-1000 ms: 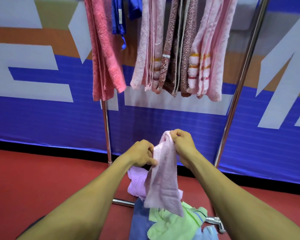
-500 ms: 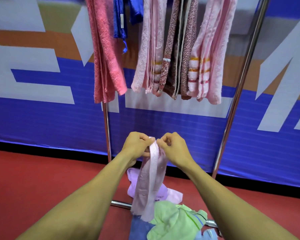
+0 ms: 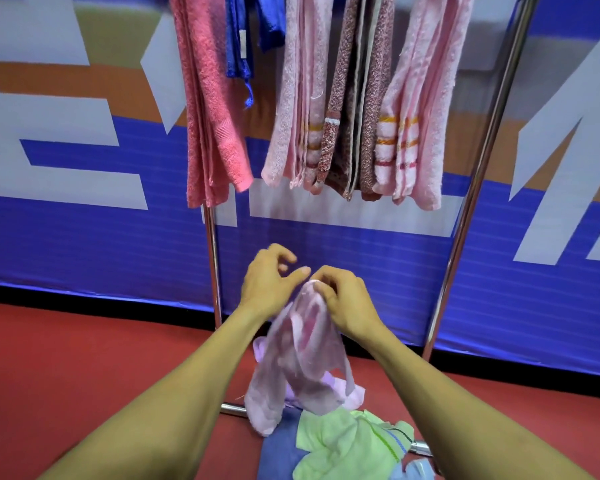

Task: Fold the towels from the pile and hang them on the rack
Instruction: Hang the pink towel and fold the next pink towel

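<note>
A pale pink towel [image 3: 302, 358] hangs doubled over from my right hand [image 3: 343, 299], which pinches its top fold. My left hand [image 3: 271, 282] hovers just to the left with fingers spread and loose, its thumb near the towel's top. Below lies the pile [image 3: 340, 441] on the floor: a light green towel, a blue one and a lilac one. The metal rack [image 3: 471, 188] stands behind, with several folded towels [image 3: 357, 98] hanging from its top bar: coral, blue, pink and brown speckled.
The rack's left post [image 3: 212, 271] and bottom bar [image 3: 232, 408] stand close to my arms. A blue, white and orange banner wall [image 3: 84, 220] runs behind the rack. Red floor [image 3: 66, 375] spreads to the left and right of the pile.
Both hands pinched the towel's top half a second ago. Now my left hand has let go and opened, and the towel hangs doubled from my right hand alone.
</note>
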Demonstrator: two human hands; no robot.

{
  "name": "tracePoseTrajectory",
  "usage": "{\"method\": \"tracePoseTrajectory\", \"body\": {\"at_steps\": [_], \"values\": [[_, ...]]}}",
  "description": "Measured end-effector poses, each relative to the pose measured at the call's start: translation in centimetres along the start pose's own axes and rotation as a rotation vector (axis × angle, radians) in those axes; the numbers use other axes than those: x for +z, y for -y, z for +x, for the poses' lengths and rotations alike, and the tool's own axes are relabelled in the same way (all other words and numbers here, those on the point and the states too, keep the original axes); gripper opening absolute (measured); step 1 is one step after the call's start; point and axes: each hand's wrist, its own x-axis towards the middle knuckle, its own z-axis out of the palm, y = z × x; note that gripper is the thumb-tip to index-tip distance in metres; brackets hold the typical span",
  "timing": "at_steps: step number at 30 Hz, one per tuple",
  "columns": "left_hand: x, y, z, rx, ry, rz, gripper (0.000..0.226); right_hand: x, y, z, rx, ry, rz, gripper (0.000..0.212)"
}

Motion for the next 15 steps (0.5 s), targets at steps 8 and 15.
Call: {"method": "tracePoseTrajectory", "body": {"at_steps": [8,15], "values": [[0.0,-0.3,0.1,0.074,0.255,0.151,0.009,-0.2,-0.4,-0.1,0.031,0.108,0.010,0.004],[-0.2,-0.2,0.3,-0.133,-0.027,-0.007,0.013,-0.5,-2.5,0.4,0.238,0.170,-0.303,0.007]]}}
